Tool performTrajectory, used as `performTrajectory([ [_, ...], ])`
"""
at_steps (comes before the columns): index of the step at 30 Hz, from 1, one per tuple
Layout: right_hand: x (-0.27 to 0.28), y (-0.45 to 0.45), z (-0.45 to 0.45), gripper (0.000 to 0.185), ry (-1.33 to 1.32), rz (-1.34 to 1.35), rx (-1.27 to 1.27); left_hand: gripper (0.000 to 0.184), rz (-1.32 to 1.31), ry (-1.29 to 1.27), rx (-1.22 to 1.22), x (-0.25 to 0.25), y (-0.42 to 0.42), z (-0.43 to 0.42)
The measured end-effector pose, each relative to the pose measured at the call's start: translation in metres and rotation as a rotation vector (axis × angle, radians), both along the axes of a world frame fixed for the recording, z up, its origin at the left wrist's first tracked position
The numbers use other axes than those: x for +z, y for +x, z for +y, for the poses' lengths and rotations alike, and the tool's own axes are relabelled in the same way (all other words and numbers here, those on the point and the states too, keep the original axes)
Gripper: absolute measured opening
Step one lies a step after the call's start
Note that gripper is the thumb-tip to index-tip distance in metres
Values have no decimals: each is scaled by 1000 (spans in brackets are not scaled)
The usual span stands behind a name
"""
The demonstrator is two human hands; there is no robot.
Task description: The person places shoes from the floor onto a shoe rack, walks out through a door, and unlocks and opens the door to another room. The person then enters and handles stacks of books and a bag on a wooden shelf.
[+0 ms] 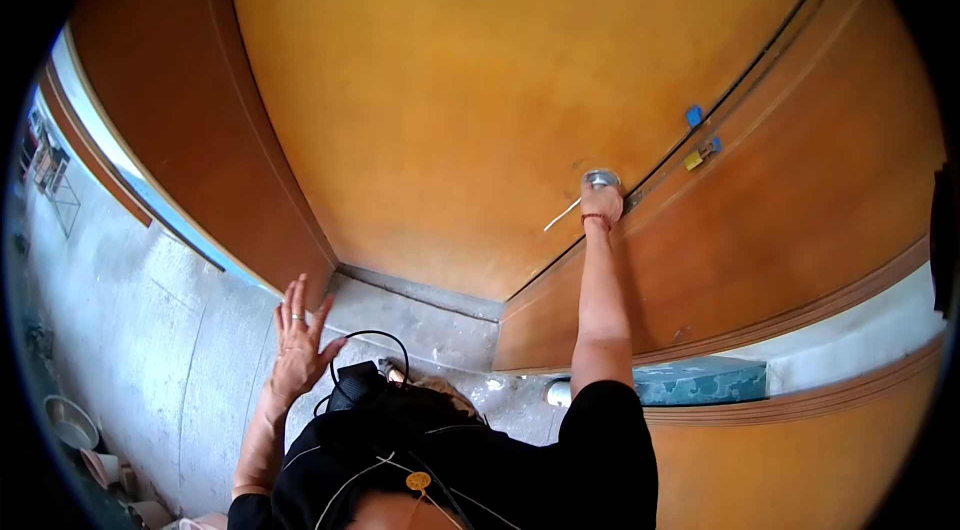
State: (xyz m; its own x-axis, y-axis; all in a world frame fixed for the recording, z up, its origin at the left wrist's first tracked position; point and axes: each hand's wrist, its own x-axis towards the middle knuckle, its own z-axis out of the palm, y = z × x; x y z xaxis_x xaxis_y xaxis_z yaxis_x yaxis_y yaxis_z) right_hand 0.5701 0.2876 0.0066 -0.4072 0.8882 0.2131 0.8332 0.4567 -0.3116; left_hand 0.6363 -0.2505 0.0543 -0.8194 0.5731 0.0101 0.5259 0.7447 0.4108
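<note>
My right hand [601,201] is wrapped round a round metal doorknob [601,176] on a yellow-brown wooden door [430,110]. A thin white strip [561,214] sticks out to the left beside the knob. The door lies flush or nearly so with its frame along the dark seam on the right. My left hand [296,345] is raised at the lower left with its fingers spread, holding nothing. It is near the lower end of the wooden door jamb; I cannot tell whether it touches it.
A brass padlock [694,161] hangs by a blue-marked hasp on the right-hand frame. A blue tag [694,116] is on the door. A metal basin [71,423] and several containers stand on the concrete floor [150,340] at left. A teal-painted wall base [700,382] lies at right.
</note>
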Motion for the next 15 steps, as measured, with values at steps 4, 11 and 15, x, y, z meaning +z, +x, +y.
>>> performTrajectory([
  [4,0,35,25,42,125,-11,72,60,-5,-104,159,7,82,-14],
  [11,25,69,-5,44,59,-10,70,60,-1,-43,119,20,121,-27],
  [15,37,72,-5,44,-22,-14,138,60,50,-39,117,19,131,-27],
])
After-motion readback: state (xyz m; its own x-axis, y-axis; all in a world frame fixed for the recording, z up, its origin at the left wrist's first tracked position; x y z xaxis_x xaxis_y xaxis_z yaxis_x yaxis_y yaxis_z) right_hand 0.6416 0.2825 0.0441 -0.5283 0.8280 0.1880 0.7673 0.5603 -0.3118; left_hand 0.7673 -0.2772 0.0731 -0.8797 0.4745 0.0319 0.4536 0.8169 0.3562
